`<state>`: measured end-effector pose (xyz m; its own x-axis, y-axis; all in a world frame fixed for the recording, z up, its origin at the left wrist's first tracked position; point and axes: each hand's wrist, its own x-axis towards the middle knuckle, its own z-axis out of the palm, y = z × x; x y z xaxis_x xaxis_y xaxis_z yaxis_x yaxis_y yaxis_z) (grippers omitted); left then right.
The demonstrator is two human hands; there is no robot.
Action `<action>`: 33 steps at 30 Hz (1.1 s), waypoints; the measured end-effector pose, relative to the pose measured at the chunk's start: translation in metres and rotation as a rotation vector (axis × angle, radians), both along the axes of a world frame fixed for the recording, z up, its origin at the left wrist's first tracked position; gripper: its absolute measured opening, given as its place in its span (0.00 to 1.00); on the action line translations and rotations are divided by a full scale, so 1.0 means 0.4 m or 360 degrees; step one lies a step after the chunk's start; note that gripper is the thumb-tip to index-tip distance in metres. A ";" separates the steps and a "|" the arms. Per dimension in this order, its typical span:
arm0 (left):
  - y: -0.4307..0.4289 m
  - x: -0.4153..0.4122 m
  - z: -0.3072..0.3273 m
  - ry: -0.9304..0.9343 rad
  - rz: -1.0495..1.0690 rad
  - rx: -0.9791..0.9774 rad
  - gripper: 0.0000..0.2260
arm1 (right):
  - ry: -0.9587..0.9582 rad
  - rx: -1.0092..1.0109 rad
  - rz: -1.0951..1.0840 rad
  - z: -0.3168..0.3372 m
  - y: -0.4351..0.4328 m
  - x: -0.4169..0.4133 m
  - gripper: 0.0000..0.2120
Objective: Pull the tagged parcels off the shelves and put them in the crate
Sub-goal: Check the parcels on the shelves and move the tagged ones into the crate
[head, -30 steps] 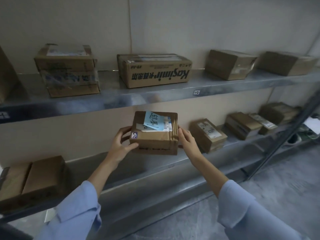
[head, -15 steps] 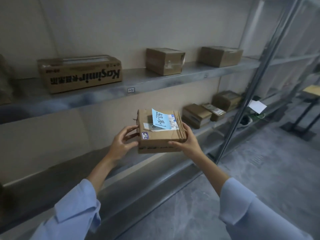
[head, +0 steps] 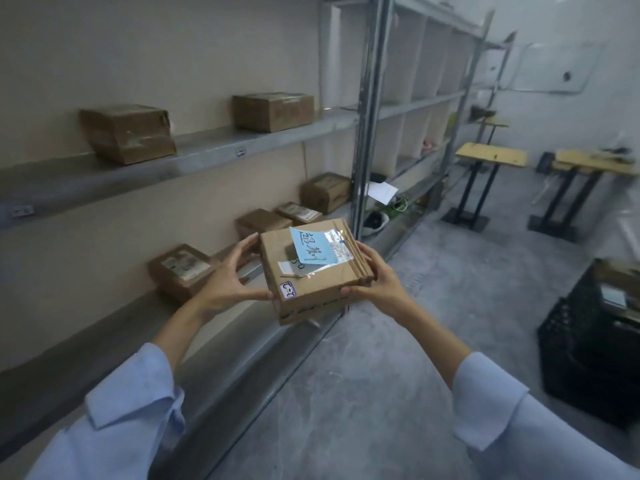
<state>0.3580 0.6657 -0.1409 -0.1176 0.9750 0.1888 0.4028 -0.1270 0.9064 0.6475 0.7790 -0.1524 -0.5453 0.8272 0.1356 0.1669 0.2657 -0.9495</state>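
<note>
Two hands: I have both on one parcel (head: 311, 275), one hand on each side, with nothing else carrying its weight.
Left hand (head: 228, 289): thumb on the near left edge, fingers spread up the far left side, a fairly wide pinch.
Right hand (head: 379, 289): curled round the right edge, thumb on the front face, fingers hidden underneath.
Parcel: in the air, clear of the lower shelf (head: 104, 341) and just out in front of it, above the floor (head: 398, 393).
Blue tag (head: 311, 249): handwritten slip on the top face, so I judge this is one to pull.
Attitude: flat and nearly square, with no long axis to speak of. The broad face is up and tipped towards me.
Crate (head: 595, 351): black lattice, on the floor at the far right, well apart from the parcel. It sits lower than the parcel and to its right.
Crate contents: at least one box (head: 620, 282) shows above the rim, though I cannot tell how full it is.
Nearer side: the right hand is closer to the crate, so I expect it to lead.
Coming move: a swing right and down, I judge, keeping the parcel level enough to clear the rim.
</note>
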 end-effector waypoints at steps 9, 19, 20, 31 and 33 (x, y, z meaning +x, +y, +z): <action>0.305 0.295 0.036 0.0010 -0.0409 -0.0033 0.48 | 0.0051 0.0128 -0.0463 0.022 0.082 0.371 0.38; 0.629 0.634 0.023 -0.0199 -0.0699 -0.0087 0.39 | 0.0117 0.0203 -0.1118 0.006 0.263 0.685 0.33; 0.665 0.666 0.020 -0.0197 -0.0739 -0.0084 0.42 | 0.0109 0.0200 -0.1160 -0.001 0.290 0.711 0.32; 1.129 1.054 0.003 -0.0168 -0.1128 -0.0157 0.41 | 0.0024 0.0017 -0.1474 -0.034 0.648 1.033 0.35; 1.201 1.139 0.005 -0.0161 -0.1188 -0.0168 0.42 | 0.0083 0.0002 -0.1517 -0.028 0.694 1.095 0.36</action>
<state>0.8136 1.1461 -0.1387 0.5686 0.8147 0.1138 0.1580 -0.2439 0.9569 1.0854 1.0566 -0.1637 0.3650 0.9201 0.1418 0.2713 0.0406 -0.9616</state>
